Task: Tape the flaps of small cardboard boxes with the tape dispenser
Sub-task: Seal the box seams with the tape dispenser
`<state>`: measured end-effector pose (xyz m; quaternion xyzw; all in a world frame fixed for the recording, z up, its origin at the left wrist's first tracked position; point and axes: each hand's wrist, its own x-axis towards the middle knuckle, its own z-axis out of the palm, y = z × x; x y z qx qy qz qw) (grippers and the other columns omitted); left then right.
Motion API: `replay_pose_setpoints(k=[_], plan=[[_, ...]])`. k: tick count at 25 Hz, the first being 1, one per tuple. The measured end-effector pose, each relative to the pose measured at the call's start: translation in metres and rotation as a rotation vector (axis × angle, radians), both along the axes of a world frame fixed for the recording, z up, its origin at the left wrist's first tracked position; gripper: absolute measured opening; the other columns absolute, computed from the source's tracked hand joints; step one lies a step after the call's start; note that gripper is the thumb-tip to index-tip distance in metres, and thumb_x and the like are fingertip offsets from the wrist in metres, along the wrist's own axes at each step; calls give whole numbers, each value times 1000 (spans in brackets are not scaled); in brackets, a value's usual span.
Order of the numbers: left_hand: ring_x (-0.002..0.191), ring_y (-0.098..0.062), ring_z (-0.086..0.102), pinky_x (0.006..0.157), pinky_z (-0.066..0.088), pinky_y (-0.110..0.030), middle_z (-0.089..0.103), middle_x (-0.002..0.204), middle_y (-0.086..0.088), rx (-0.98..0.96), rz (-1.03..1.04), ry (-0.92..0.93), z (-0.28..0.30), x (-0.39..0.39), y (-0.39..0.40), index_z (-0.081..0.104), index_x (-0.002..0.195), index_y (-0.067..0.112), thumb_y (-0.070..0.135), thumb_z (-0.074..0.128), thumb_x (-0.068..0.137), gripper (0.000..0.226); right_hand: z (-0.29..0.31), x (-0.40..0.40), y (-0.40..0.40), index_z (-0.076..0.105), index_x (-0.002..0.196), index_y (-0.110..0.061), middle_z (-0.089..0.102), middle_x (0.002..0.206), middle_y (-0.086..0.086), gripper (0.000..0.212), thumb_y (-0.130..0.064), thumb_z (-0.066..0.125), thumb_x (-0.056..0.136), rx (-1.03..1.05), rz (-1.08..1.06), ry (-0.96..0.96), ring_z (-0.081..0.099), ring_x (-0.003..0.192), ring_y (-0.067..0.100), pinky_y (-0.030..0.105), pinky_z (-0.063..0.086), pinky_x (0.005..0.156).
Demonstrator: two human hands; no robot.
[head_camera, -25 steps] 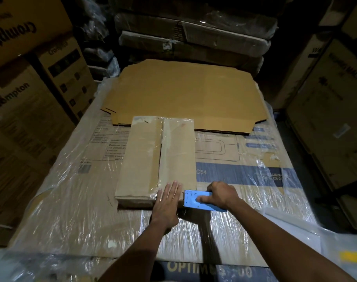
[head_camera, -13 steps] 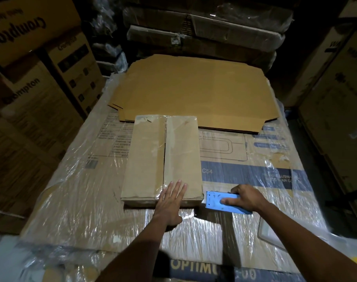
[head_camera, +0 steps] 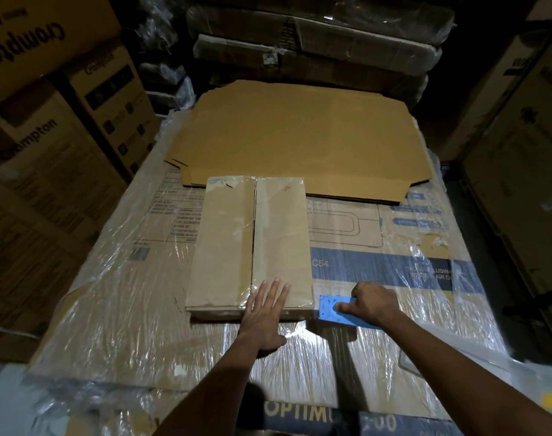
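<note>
Small cardboard box (head_camera: 249, 243): lies flat in the middle of the frame, its two top flaps closed and meeting along a lengthwise seam; glossy clear tape shows over the seam and flaps.
Left hand (head_camera: 265, 313): fingers straight and spread, pressing flat on the box's near edge, right of the seam; nothing grasped.
Right hand (head_camera: 374, 302): fingers curled around the blue tape dispenser (head_camera: 334, 309), holding it down just right of the box's near right corner.
Work surface: a large plastic-wrapped carton (head_camera: 378, 265) with a blue printed band, filling the lower half of the frame; box and dispenser both rest on it.
Flat cardboard sheet (head_camera: 300, 133): unfolded, lying on the carton above the box; the box's far end overlaps its near edge.
Surroundings: stacked printed cartons (head_camera: 48, 127) at the left and right edges; wrapped bundles (head_camera: 315, 48) at the top, in dim light.
</note>
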<state>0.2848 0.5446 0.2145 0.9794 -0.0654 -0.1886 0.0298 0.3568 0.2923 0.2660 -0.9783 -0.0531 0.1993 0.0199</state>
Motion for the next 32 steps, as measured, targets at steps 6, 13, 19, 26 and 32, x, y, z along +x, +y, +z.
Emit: replay_pose_setpoints(k=[6, 13, 19, 26, 32], plan=[[143, -25, -32, 116, -17, -45, -39, 154, 4, -24, -13, -4, 0, -2, 0, -31, 147, 33, 49, 68, 74, 123, -7, -7, 50, 64, 108, -19, 68, 102, -2, 26, -38, 56, 92, -178, -13, -70, 66, 94, 17, 28, 44, 78], [141, -22, -36, 111, -23, -40, -38, 154, 6, -103, -39, -12, -3, 2, 7, -27, 149, 35, 71, 55, 77, 115, -61, -4, 31, 64, 114, -12, 67, 109, 5, 31, -34, 57, 92, 37, -354, 165, 63, 101, 22, 30, 48, 84], [141, -20, -36, 107, -29, -35, -37, 153, 7, -129, -25, -95, -12, 0, 8, -24, 150, 34, 69, 32, 92, 88, -105, -25, 29, 52, 127, -1, 58, 125, 14, 32, -14, 40, 100, 141, -513, 209, 54, 118, 29, 35, 43, 96], [150, -27, 13, 119, 7, -44, 13, 163, -1, -124, -6, -201, -14, -8, 5, 11, 157, 27, 42, 28, 99, 62, -83, -32, 46, 58, 118, -3, 62, 118, 14, 27, -14, 55, 94, 197, -508, 134, 60, 110, 29, 33, 48, 88], [146, -26, 28, 114, 27, -44, 25, 160, 2, -44, 14, -151, 0, 4, 4, 25, 154, 29, 28, 55, 96, 65, -31, -41, 96, 59, 96, -24, 63, 95, -3, 26, -25, 75, 75, 370, 279, -413, 57, 87, 19, 33, 45, 67]])
